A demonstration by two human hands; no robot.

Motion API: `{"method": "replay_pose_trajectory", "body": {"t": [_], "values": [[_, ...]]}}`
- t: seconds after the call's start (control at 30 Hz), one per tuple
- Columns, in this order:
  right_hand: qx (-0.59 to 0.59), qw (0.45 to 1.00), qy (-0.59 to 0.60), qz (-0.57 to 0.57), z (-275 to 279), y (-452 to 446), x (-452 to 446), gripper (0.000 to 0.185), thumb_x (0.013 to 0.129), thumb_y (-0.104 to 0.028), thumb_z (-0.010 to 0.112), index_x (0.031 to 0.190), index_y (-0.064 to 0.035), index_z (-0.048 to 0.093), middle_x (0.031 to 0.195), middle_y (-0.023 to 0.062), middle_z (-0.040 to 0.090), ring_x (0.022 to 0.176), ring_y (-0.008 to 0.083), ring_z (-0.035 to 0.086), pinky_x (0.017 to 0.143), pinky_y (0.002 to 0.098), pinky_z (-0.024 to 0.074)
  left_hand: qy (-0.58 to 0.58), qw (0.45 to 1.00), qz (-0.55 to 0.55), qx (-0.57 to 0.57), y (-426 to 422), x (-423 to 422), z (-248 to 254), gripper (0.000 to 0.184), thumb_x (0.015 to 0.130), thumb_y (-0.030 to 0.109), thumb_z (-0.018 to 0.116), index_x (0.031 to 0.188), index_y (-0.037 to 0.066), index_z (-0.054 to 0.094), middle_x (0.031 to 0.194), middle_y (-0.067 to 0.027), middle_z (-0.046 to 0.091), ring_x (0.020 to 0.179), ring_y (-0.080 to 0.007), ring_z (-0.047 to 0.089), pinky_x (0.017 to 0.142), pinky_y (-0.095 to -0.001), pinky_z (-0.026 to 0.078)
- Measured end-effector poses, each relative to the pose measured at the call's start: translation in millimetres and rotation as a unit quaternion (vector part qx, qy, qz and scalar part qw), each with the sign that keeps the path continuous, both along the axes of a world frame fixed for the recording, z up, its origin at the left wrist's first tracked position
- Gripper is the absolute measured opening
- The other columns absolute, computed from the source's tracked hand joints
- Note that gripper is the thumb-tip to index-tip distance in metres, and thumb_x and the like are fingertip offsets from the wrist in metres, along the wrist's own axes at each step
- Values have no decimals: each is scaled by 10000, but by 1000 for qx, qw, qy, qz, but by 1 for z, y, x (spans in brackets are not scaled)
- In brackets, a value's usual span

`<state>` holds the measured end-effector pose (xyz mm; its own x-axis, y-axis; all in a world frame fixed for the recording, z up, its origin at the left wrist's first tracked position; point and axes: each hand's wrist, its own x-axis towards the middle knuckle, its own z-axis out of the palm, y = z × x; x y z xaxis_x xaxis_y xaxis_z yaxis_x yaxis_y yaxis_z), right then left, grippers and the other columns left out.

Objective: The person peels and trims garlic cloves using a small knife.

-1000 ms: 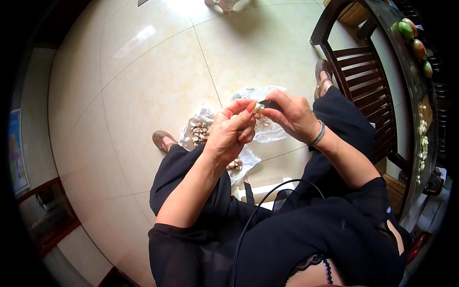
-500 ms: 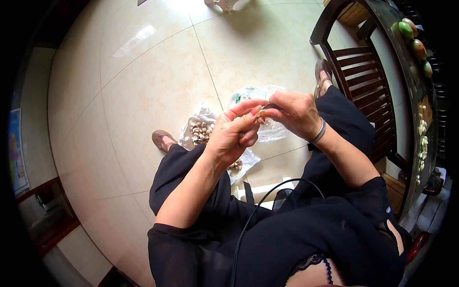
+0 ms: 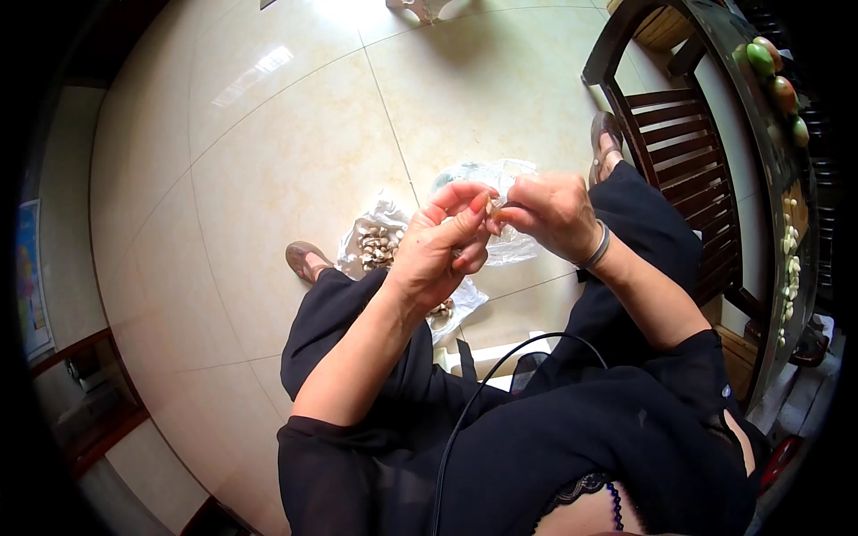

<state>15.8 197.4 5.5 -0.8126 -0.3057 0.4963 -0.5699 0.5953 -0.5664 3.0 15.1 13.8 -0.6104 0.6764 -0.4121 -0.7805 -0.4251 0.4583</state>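
In front of me, my left hand [image 3: 444,234] pinches a small pale piece that looks like a garlic clove [image 3: 490,207] between thumb and fingertips. Close on its right, my right hand [image 3: 552,207] has its fingers curled and its thumb pressed in beside the clove. What those fingers hold, if anything, is hidden. Below my left hand, a white plastic bag [image 3: 387,211] lies spread on the floor with brown-and-white clove-like pieces [image 3: 376,247] heaped on it. Behind both hands is a clear plastic bag [image 3: 515,247], its contents mostly covered.
A dark wooden slatted chair [image 3: 677,147] stands at the right. Beyond it, a dark table [image 3: 760,134] carries green-and-red fruit [image 3: 760,59] and a row of pale peeled pieces [image 3: 789,259]. A white container edge [image 3: 492,355] shows between my legs, and a black cable [image 3: 474,393] crosses my lap.
My right hand has shifted slightly, opening a small gap from the left fingertips. The left hand keeps its pinch on the pale clove, and the bags stay in place.
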Motion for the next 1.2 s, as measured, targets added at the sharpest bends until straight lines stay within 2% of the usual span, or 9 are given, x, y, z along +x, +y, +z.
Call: {"method": "replay_pose_trajectory", "body": {"t": [0.2, 0.53, 0.7, 0.83, 0.97, 1.03, 1.07, 1.13, 1.2], "values": [[7, 1000, -18, 9, 1, 0, 2, 256, 765, -307, 622, 708, -73, 534, 583, 88, 517, 503, 255, 531, 450, 327, 415, 72, 996, 33, -38, 1, -2, 0, 242, 871, 151, 519, 1090, 50, 499, 724, -33, 527, 412, -46, 339, 388, -177, 263], [-199, 963, -181, 21, -2, -2, 6, 236, 796, -234, 627, 821, -23, 524, 632, 103, 555, 555, 220, 566, 508, 277, 433, 210, 959, 66, -179, 5, 0, 9, 204, 825, 53, 572, 1019, 11, 527, 778, -1, 548, 469, -9, 369, 406, -151, 269], [-207, 946, -247, 17, 1, 0, 8, 230, 802, -233, 624, 817, -25, 527, 632, 94, 543, 552, 179, 549, 517, 261, 430, 376, 887, 107, -246, 9, 3, 5, 160, 792, -26, 573, 945, 16, 549, 813, -19, 585, 584, -40, 471, 531, -184, 400], [-262, 921, -286, 23, -4, -1, 8, 230, 794, -214, 639, 847, -12, 541, 698, 64, 568, 614, 107, 542, 544, 229, 431, 492, 799, 85, -335, 10, 6, 4, 188, 757, -49, 582, 927, 31, 564, 803, -12, 590, 535, -30, 411, 498, -179, 358], [-376, 855, -353, 52, -1, 1, 8, 188, 803, -140, 623, 882, 14, 552, 792, 37, 576, 694, 72, 543, 606, 192, 450, 460, 834, 89, -291, 12, 6, 4, 181, 775, -37, 574, 942, 29, 558, 802, -28, 594, 534, -25, 424, 493, -163, 352], [-390, 855, -338, 60, -1, 1, 6, 174, 810, -126, 611, 882, 21, 552, 794, 37, 572, 698, 79, 552, 620, 193, 458, 264, 934, 43, -237, 10, 4, 20, 135, 845, 68, 539, 972, 21, 544, 799, -48, 593, 488, -23, 403, 448, -162, 323], [-403, 854, -323, 69, 0, 1, 5, 161, 816, -112, 598, 882, 27, 551, 796, 38, 568, 703, 86, 561, 634, 194, 466, 264, 934, 42, -237, 8, 1, 18, 135, 845, 68, 539, 972, 21, 544, 799, -48, 593, 488, -23, 403, 448, -162, 323], [-419, 839, -336, 86, 4, 1, 4, 158, 812, -111, 598, 881, 25, 557, 791, 37, 555, 703, 100, 575, 637, 207, 474, 94, 992, -11, -82, 2, -4, 7, 226, 896, 212, 487, 996, 13, 528, 792, -63, 586, 436, -27, 363, 401, -166, 276], [-400, 855, -311, 108, 4, 1, 3, 141, 789, -96, 618, 861, 17, 573, 803, 43, 549, 728, 116, 574, 656, 223, 471, 68, 994, -46, -78, 1, -3, -2, 289, 913, 287, 431, 1004, 24, 510, 802, -71, 564, 406, -56, 325, 373, -173, 247]]}}
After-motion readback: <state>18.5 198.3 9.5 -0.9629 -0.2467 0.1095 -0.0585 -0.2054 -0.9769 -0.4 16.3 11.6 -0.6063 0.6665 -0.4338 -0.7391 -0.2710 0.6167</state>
